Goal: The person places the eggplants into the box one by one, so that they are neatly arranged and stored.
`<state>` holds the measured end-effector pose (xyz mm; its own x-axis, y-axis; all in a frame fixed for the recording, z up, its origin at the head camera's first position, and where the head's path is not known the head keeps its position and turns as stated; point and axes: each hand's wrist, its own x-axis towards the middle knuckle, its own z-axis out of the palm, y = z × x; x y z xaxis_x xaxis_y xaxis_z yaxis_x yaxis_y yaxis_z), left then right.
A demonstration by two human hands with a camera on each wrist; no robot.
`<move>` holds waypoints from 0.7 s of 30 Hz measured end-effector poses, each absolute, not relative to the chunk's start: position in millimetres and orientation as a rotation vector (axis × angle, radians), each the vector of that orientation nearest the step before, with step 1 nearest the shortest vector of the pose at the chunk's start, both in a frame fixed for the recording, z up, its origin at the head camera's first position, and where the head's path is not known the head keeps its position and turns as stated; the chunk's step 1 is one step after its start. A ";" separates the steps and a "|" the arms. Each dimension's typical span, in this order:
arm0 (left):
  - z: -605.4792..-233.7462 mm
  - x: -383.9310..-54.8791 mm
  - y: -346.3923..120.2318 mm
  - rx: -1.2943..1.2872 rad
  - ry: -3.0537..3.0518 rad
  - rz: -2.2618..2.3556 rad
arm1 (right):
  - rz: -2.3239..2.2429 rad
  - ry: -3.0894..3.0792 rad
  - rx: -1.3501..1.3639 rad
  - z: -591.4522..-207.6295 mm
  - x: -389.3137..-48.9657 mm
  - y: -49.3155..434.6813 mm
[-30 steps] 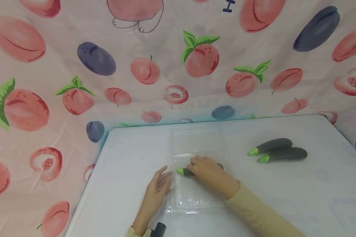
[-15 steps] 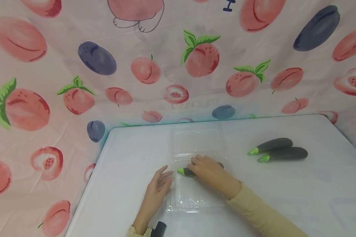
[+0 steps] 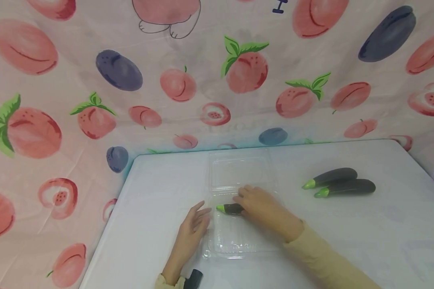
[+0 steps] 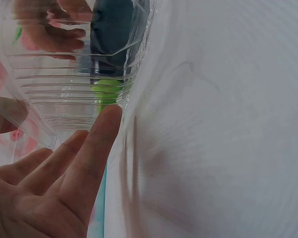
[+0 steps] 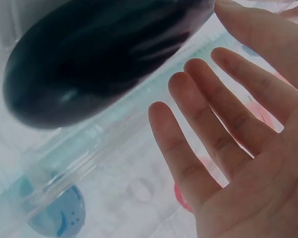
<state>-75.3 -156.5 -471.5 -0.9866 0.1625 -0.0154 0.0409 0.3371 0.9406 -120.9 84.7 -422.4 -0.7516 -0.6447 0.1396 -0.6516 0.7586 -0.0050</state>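
A pale pink cloth [image 3: 199, 52] printed with peaches and blue fruit hangs behind the white table [image 3: 159, 188]. On the table in front of me lies a clear plastic box [image 3: 235, 253], its lid [image 3: 240, 172] folded open on the far side, flat and away from me.

One eggplant [image 3: 233, 208] lies in the near half of the box, its green stem [image 3: 220, 208] pointing to my left and its rounded end hidden by my hand from above. My right hand [image 3: 264, 208] is over it; the right wrist view shows the fingers straight and spread apart, clear of the dark skin. The thumb [image 5: 241, 22] reaches close to the eggplant, and I cannot tell whether it touches.

My left hand [image 3: 192, 228] is beside the left wall of the box, fingers extended and a little apart, pinching nothing. The forefinger's tip is right by the ribbed wall, near the stem seen through the plastic; whether it presses there I cannot tell.

To the right of the box, well apart from it, two more eggplants [image 3: 351, 187] lie close together, stems also leftward. I wear beige sleeves [image 3: 325, 257], and a black object [image 3: 193, 279] shows at my left wrist.
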 end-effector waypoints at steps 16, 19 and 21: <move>-471.0 -75.5 -155.9 0.188 2.497 1.733 | 0.124 -2.800 1.019 -405.5 -123.1 107.8; -471.2 -75.6 -156.1 0.191 2.492 1.735 | 0.131 -2.805 1.011 -403.8 -123.3 111.8; -471.3 -75.6 -156.2 0.191 2.487 1.738 | 0.139 -2.811 1.001 -402.8 -123.5 114.7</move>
